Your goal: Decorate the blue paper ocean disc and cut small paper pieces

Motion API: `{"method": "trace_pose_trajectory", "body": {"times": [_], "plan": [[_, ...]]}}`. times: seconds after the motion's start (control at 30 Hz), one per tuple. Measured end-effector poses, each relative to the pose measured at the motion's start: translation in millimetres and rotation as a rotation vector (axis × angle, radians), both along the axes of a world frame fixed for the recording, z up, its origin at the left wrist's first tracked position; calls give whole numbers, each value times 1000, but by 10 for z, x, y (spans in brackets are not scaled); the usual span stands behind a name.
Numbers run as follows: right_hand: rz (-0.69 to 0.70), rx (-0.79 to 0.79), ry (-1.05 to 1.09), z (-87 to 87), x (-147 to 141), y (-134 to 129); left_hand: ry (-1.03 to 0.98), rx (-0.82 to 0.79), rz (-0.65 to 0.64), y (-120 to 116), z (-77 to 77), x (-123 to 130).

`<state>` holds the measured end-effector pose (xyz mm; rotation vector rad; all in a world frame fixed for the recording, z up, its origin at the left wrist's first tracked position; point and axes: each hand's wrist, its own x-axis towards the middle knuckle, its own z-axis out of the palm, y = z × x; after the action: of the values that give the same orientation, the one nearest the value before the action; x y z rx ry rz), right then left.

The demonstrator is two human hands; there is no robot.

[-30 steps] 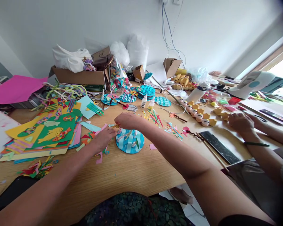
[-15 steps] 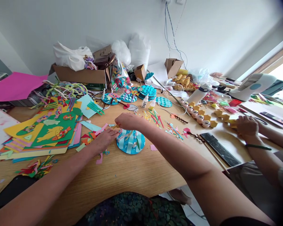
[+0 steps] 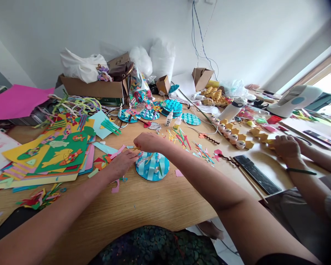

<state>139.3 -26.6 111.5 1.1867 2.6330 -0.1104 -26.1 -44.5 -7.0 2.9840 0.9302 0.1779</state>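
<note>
A round disc [image 3: 152, 170] with blue and light stripes and small decorations lies on the wooden table in front of me. My right hand [image 3: 148, 142] is closed at the disc's far left edge, its fingers curled round something small and yellowish that I cannot make out. My left hand [image 3: 124, 162] rests palm down just left of the disc, its fingertips reaching the disc's edge near my right hand. Coloured paper scraps [image 3: 102, 161] lie beyond my left hand. Two small glue bottles [image 3: 169, 119] stand behind the disc.
Stacked coloured paper with fish cutouts [image 3: 60, 152] lies left. More blue discs [image 3: 172, 106] sit behind, near thin paper strips [image 3: 183, 138]. A black phone [image 3: 257, 174], a white bottle [image 3: 234, 109] and another person's hands [image 3: 288, 150] are at the right.
The view has shifted very slightly. Both my hands stay in nearly the same place by the disc.
</note>
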Motion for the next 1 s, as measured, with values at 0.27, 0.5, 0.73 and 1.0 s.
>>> {"method": "trace_pose_trajectory", "body": {"times": [0.27,0.5,0.73,1.0], "plan": [[-33,31,5,-32,-39,34,31,-5,-6,-25,6,-50],[-29,38,23,-59,-111,53,42,11,-27,-66,31,-57],[-27,40,23,-65,-120,55,25,25,-37,-103,48,-86],[-15,40,26,-52,-118,22,43,35,4,-110,-26,-53]]}}
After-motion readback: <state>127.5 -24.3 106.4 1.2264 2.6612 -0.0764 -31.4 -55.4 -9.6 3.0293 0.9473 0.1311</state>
